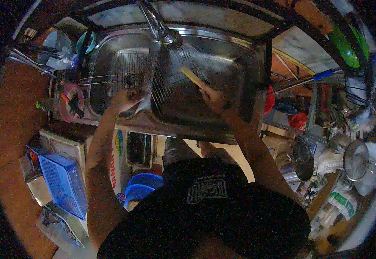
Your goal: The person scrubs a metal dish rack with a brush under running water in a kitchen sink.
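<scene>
A double-bowl steel sink lies before me. My left hand grips the near side of a wire rack, which stands tilted over the divider between the bowls. My right hand is closed on the handle of a yellow brush, held above the right bowl; which face of it points down I cannot tell. From the chrome faucet water sprays towards the rack and the right bowl. A second wire grid shows in the left bowl, near the drain.
Left of the sink are a pink basin with an orange-handled tool and a metal rack of dishes. A blue plastic basket stands below left. At the right are a steel pot, strainers and a red basin.
</scene>
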Motion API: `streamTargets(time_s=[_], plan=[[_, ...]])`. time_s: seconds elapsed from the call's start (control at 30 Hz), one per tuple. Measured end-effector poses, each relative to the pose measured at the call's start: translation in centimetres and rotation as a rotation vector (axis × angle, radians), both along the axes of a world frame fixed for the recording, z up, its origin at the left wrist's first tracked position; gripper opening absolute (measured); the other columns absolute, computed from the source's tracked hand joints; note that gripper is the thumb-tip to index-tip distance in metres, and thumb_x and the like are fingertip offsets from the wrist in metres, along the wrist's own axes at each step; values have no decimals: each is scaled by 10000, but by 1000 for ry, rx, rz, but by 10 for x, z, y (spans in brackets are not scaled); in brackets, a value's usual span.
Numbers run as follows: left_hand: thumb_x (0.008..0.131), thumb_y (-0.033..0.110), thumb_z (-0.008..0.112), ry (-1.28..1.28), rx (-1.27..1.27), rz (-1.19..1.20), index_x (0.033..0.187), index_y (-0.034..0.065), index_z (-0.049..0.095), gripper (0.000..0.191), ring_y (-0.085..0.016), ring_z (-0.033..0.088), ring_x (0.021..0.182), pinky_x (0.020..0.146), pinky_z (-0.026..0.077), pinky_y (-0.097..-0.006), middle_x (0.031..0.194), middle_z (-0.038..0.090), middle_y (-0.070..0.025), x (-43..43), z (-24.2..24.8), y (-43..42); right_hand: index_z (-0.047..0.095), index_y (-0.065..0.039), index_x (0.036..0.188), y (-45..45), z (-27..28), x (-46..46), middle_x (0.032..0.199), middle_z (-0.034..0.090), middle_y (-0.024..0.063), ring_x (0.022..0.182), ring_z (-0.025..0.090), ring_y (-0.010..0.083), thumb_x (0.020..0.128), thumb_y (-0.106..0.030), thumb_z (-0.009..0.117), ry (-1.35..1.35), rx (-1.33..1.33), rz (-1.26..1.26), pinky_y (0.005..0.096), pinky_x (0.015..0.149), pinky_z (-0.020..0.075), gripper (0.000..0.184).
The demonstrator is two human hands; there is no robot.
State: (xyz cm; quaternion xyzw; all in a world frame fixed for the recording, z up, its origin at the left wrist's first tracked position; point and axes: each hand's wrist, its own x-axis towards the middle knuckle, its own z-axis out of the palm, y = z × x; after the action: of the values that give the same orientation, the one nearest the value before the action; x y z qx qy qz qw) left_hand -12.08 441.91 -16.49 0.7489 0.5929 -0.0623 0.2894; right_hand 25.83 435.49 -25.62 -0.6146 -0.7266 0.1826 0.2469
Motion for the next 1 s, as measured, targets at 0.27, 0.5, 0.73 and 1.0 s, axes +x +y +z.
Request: streamTargets(time_s=[0.27,0.5,0.73,1.0], plan=[[774,542,636,-25,159,-281,847,109,592,442,-321,615,722,683,482,-407,752,627,-122,-42,-9,69,564,-99,1204,-5,40,-73,833,627,184,659,606,320,865,-263,617,248,47,-14,388,610,488,380],[779,529,641,-126,187,-273,1012,149,637,446,-298,633,786,724,502,-392,785,632,-123,-84,-36,105,581,-57,1009,78,70,-158,777,610,171,678,605,337,820,-271,678,340,197,98,405,575,471,302],[853,379,597,-239,421,-389,1277,252,495,454,-318,585,964,836,472,-460,1101,582,-131,-81,-34,113,558,-38,1016,189,39,-155,809,594,178,730,584,371,827,-224,642,198,56,89,439,609,463,278],[847,191,564,-61,466,-511,1265,304,502,437,-374,485,1106,974,366,-516,1220,502,-163,-97,-63,112,548,-36,1030,229,76,-145,880,577,195,823,559,392,814,-210,630,-61,270,172,466,683,455,289]])
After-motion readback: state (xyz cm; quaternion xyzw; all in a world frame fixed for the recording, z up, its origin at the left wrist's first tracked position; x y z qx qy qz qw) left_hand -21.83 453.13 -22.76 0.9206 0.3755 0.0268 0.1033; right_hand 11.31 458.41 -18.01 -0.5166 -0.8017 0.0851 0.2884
